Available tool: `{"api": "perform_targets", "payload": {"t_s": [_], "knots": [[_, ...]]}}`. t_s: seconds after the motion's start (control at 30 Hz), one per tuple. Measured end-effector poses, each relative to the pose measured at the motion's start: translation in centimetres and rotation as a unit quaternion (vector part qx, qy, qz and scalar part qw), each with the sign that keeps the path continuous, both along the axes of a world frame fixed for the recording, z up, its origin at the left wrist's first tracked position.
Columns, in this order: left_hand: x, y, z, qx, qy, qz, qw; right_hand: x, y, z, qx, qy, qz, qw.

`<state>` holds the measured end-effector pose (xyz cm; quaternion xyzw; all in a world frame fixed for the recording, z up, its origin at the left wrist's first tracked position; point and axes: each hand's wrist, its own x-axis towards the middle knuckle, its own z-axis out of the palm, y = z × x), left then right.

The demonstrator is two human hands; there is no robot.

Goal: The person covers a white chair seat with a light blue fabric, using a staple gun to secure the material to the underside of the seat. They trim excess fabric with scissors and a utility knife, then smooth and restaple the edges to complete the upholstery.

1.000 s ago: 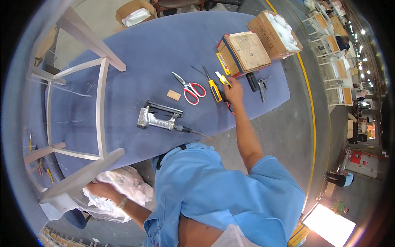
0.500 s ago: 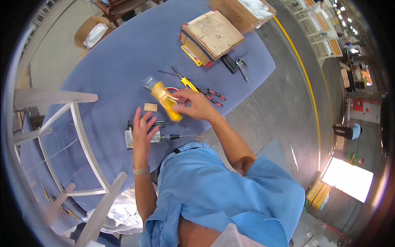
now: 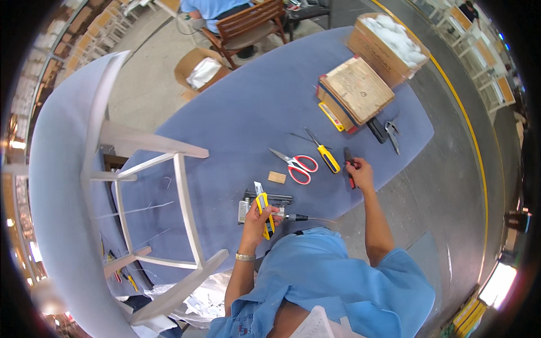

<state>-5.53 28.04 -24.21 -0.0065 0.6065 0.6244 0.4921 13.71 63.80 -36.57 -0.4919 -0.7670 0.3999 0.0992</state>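
Note:
In my left hand [image 3: 257, 225] is a yellow utility knife [image 3: 262, 211], its blade end pointing away from me. That hand is over a silver staple gun [image 3: 243, 212] with a black hose fitting. My right hand [image 3: 362, 173] is closed around red-and-black pliers [image 3: 347, 153] at the table's right side. Between the hands lie scissors [image 3: 301, 167] with red-and-white handles, their blades pointing to the far left. A yellow-and-black screwdriver [image 3: 328, 158] rests to their right, beside a thin dark rod. Near the scissors sits a small tan block [image 3: 276, 177].
An upturned chair [image 3: 189, 208] with pale legs and padded back stands at left. On the blue-grey table [image 3: 236, 146], a worn box [image 3: 360, 90] sits far right, by a yellow packet [image 3: 331, 116], black case [image 3: 376, 130] and grey hand tool [image 3: 392, 137]. A carton [image 3: 375, 50] holds white stuffing.
The yellow knife has passed from my right hand to my left. My right hand has moved right and taken hold of the pliers. The view has shifted, showing more of the chair.

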Motion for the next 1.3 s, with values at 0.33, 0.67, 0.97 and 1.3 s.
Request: {"api": "perform_targets", "payload": {"t_s": [0.33,0.67,0.97,1.3], "knots": [[1.7,-4.4,7.1,0.053,0.145,0.105,0.982,-7.6,-12.7,13.1,-0.393,0.261,0.205,0.857],[7.4,-12.4,9.7,0.031,0.209,0.112,0.971,-10.1,-23.9,20.8,-0.148,0.175,0.572,0.788],[14.9,-18.9,9.1,0.012,0.181,0.214,0.960,-9.4,-30.2,21.6,-0.128,0.113,0.672,0.720],[19.3,-23.3,8.8,0.003,0.190,0.294,0.937,-7.9,-36.4,19.6,-0.114,0.151,0.717,0.671]]}}
